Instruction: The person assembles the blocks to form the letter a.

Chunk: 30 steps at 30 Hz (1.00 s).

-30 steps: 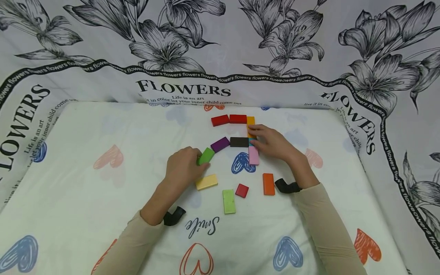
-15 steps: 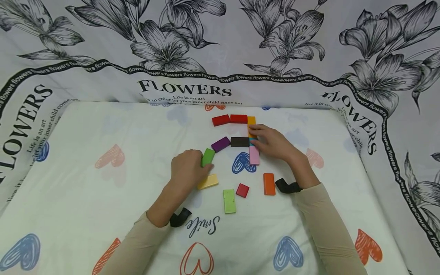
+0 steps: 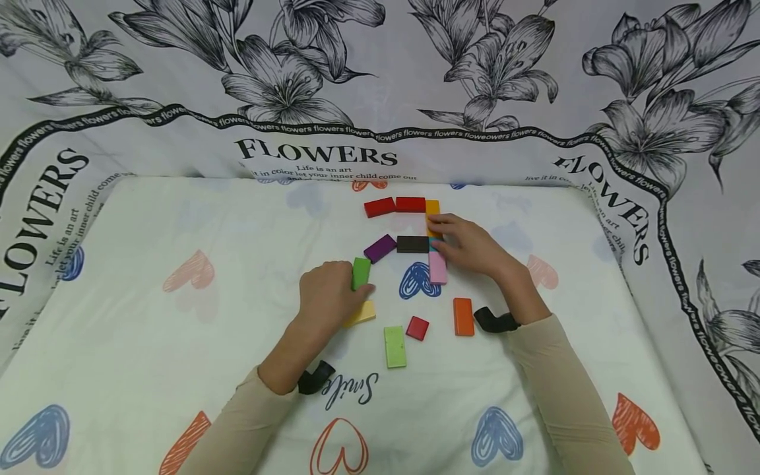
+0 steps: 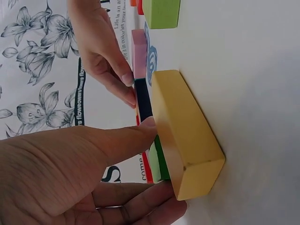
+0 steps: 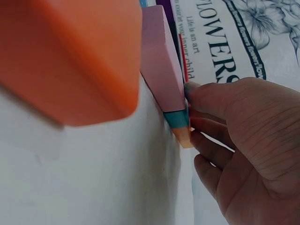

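My left hand (image 3: 329, 297) pinches a green block (image 3: 361, 273) between thumb and fingers, just below the tilted purple block (image 3: 380, 249). Under its wrist a pale yellow block (image 4: 190, 136) lies close by, partly covered in the head view. My right hand (image 3: 472, 244) rests its thumb and fingertips on the amber block (image 3: 433, 208) and the mostly hidden teal block (image 5: 176, 118). A pink block (image 3: 437, 269) adjoins the teal one, and a black block (image 3: 412, 245) extends leftward from it. Two red blocks (image 3: 410, 204) run left from the amber block's far end.
Nearer the person lie a light green block (image 3: 394, 347), a small red block (image 3: 417, 328) and an orange block (image 3: 464, 316). A black strap (image 3: 495, 320) hangs at the right wrist, another (image 3: 316, 378) at the left. A heart-print cloth (image 3: 237, 369) covers the table.
My left hand has shifted slightly right, turning the green block from slanted to nearly upright in the head view. The right hand has stayed in place.
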Motion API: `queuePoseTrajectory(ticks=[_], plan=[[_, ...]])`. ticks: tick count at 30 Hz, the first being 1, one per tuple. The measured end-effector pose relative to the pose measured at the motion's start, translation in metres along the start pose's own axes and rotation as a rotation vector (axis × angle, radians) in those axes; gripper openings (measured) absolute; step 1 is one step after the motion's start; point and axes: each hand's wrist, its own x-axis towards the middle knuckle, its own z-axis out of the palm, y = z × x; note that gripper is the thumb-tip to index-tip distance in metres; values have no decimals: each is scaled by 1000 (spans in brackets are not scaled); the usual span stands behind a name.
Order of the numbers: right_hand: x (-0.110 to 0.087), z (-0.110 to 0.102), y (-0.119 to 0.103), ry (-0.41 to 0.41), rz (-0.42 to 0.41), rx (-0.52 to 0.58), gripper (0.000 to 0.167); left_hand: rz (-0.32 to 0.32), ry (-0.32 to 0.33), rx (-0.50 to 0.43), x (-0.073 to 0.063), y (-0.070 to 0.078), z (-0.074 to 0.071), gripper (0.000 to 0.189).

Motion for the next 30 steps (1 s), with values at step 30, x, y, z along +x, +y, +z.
queuePoseTrajectory(ticks=[30], plan=[[1,-3,0,10,-20,-5,54,38,-23,-46,-4,-4,-1,46]])
